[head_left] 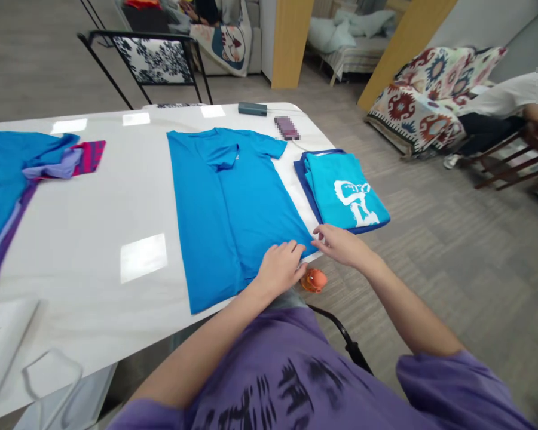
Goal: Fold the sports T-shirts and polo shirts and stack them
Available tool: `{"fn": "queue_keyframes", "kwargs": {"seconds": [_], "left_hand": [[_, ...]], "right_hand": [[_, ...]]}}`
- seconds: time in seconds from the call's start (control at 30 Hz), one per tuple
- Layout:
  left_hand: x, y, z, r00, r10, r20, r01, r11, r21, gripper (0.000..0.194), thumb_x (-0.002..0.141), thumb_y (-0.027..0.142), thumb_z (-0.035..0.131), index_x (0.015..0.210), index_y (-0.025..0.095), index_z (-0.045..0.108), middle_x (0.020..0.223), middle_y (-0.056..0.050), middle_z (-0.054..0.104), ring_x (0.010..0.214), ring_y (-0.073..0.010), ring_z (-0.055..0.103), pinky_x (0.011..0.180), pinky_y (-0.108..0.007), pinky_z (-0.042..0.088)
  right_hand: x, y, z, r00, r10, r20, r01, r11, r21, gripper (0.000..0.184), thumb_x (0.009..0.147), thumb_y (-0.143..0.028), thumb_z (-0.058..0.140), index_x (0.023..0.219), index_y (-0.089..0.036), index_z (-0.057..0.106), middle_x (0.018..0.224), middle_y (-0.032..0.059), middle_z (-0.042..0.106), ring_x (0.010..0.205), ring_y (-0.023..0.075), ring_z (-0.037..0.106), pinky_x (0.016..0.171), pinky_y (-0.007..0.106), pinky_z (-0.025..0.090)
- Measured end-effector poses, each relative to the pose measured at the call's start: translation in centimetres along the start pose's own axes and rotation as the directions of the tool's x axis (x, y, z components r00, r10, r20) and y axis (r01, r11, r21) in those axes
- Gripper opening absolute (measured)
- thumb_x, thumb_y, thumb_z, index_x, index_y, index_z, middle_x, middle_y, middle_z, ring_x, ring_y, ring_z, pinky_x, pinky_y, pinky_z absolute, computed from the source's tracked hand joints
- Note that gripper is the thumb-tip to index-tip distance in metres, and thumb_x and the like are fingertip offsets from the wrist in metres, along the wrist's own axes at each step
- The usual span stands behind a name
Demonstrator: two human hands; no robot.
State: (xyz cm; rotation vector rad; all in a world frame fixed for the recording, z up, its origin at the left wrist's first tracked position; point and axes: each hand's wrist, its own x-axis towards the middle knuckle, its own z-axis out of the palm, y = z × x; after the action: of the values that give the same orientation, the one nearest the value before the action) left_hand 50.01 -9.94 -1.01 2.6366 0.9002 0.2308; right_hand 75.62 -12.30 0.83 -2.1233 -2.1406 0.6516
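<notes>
A blue T-shirt lies on the white table in front of me, its left side folded inward in a long strip and its short sleeve spread toward the back right. My left hand rests on the shirt's near hem, fingers loosely bent and thumb apart. At the hem's right corner is my right hand, its fingertips touching or just above the cloth with a gap between them. Beyond it sits a stack of folded shirts, turquoise with white print on top and dark blue beneath.
More blue and purple clothes lie on the white table at left. A white package is at the near left. A phone and a dark box lie at the back. An orange object is below the edge; a chair stands opposite.
</notes>
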Motion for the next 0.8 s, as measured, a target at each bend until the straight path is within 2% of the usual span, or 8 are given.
{"fn": "queue_keyframes", "kwargs": {"seconds": [0.13, 0.23, 0.3, 0.4, 0.53, 0.6, 0.67, 0.8], "left_hand": [[3.8, 1.8, 1.6, 0.999, -0.052, -0.014, 0.053, 0.998, 0.041, 0.043, 0.111, 0.052, 0.072, 0.137, 0.019, 0.065, 0.13, -0.012, 0.072, 0.119, -0.031, 0.07, 0.095, -0.043, 0.049], [4.6, 2.3, 2.4, 0.998, -0.064, -0.013, 0.064, 0.996, 0.068, 0.052, 0.107, 0.059, 0.077, 0.138, 0.019, 0.065, 0.131, -0.013, 0.071, 0.119, -0.033, 0.069, 0.096, -0.045, 0.048], [4.5, 2.5, 3.0, 0.999, -0.054, -0.003, 0.054, 0.996, 0.075, 0.051, 0.108, 0.057, 0.077, 0.139, 0.019, 0.064, 0.131, -0.014, 0.071, 0.121, -0.0339, 0.068, 0.096, -0.045, 0.048], [3.9, 2.7, 3.6, 0.999, -0.034, 0.027, 0.032, 0.997, 0.073, 0.034, 0.112, 0.043, 0.073, 0.135, 0.02, 0.065, 0.129, -0.014, 0.073, 0.122, -0.0329, 0.068, 0.092, -0.043, 0.049], [2.7, 2.5, 3.9, 0.998, -0.027, 0.06, 0.024, 0.998, 0.062, 0.015, 0.113, 0.031, 0.068, 0.124, 0.021, 0.067, 0.117, -0.011, 0.075, 0.109, -0.0286, 0.072, 0.081, -0.04, 0.048], [2.1, 2.2, 3.4, 0.998, -0.01, 0.068, 0.007, 0.999, 0.046, 0.011, 0.112, 0.03, 0.068, 0.119, 0.021, 0.067, 0.112, -0.009, 0.076, 0.101, -0.027, 0.073, 0.078, -0.04, 0.048], [1.4, 1.7, 2.5, 0.998, 0.002, 0.059, -0.004, 1.0, 0.023, 0.008, 0.113, 0.029, 0.066, 0.115, 0.022, 0.068, 0.108, -0.008, 0.075, 0.097, -0.0258, 0.073, 0.076, -0.041, 0.048], [0.4, 0.8, -0.1, 0.999, -0.031, -0.031, 0.029, 0.998, -0.053, 0.009, 0.114, 0.03, 0.064, 0.115, 0.024, 0.071, 0.116, -0.006, 0.075, 0.098, -0.0228, 0.073, 0.075, -0.04, 0.048]], "right_hand": [[-1.2, 0.1, 1.4, 0.999, 0.032, 0.027, -0.033, 0.999, 0.03, 0.021, 0.112, -0.036, 0.06, 0.126, -0.03, 0.075, 0.129, 0.0123, 0.083, 0.115, 0.0306, 0.082, 0.094, 0.042, 0.06], [0.2, 0.3, -0.4, 0.999, 0.031, -0.021, -0.03, 0.999, 0.028, 0.034, 0.112, -0.035, 0.054, 0.141, -0.032, 0.072, 0.132, 0.0119, 0.083, 0.116, 0.0318, 0.082, 0.093, 0.041, 0.06], [2.9, 0.4, -2.6, 0.995, -0.003, -0.097, 0.005, 1.0, 0.022, 0.044, 0.112, -0.039, 0.054, 0.153, -0.03, 0.067, 0.134, 0.0126, 0.082, 0.119, 0.034, 0.081, 0.096, 0.042, 0.06], [10.6, -0.1, -6.4, 0.98, -0.081, -0.184, 0.085, 0.996, 0.012, 0.049, 0.111, -0.038, 0.055, 0.156, -0.024, 0.065, 0.135, 0.0139, 0.081, 0.127, 0.0363, 0.077, 0.106, 0.043, 0.059], [24.5, -1.1, -9.6, 0.948, -0.081, -0.309, 0.08, 0.997, -0.016, 0.045, 0.111, -0.028, 0.055, 0.151, -0.011, 0.066, 0.139, 0.0203, 0.078, 0.133, 0.0378, 0.071, 0.119, 0.047, 0.054], [30.9, -1.4, -10.1, 0.938, -0.025, -0.347, 0.012, 0.999, -0.039, 0.046, 0.113, -0.025, 0.052, 0.152, -0.006, 0.065, 0.15, 0.0258, 0.071, 0.141, 0.0387, 0.066, 0.124, 0.05, 0.051], [35.9, -1.4, -10.0, 0.94, 0.061, -0.335, -0.085, 0.995, -0.057, 0.049, 0.114, -0.025, 0.05, 0.155, -0.002, 0.062, 0.16, 0.0307, 0.062, 0.147, 0.0404, 0.062, 0.127, 0.052, 0.049], [41.3, -0.5, -9.1, 0.94, 0.198, -0.276, -0.231, 0.968, -0.093, 0.058, 0.11, -0.031, 0.063, 0.157, 0.002, 0.059, 0.167, 0.0362, 0.051, 0.153, 0.0441, 0.056, 0.129, 0.057, 0.045]]}}
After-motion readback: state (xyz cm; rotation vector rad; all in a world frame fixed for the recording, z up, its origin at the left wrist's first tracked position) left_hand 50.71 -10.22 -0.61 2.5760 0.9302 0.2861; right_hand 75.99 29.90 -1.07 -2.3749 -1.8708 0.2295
